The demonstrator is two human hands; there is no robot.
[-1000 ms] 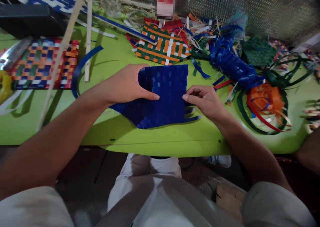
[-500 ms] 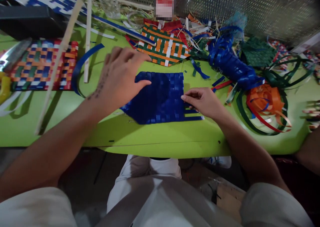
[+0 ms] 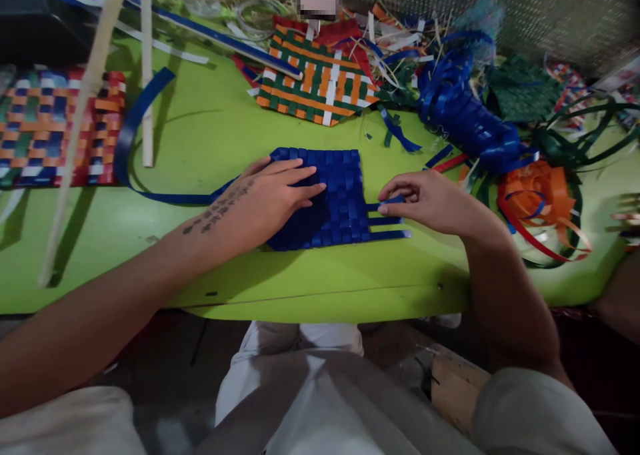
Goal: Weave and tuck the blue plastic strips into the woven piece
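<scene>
Head view: the left hand (image 3: 263,201) lies palm-down on the blue woven piece (image 3: 345,188), its fingers slightly apart. Right of those fingertips, the right hand (image 3: 433,198) has thumb and forefinger at a projecting blue strip (image 3: 373,207); whether they pinch it, I cannot tell. Beyond the left fingers lies an orange-and-green weave (image 3: 310,78).

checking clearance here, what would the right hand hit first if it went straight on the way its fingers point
Past the blue strip ends around its fingertips, the right hand would probably meet the blue woven piece at its right edge, though height is unclear.
</scene>
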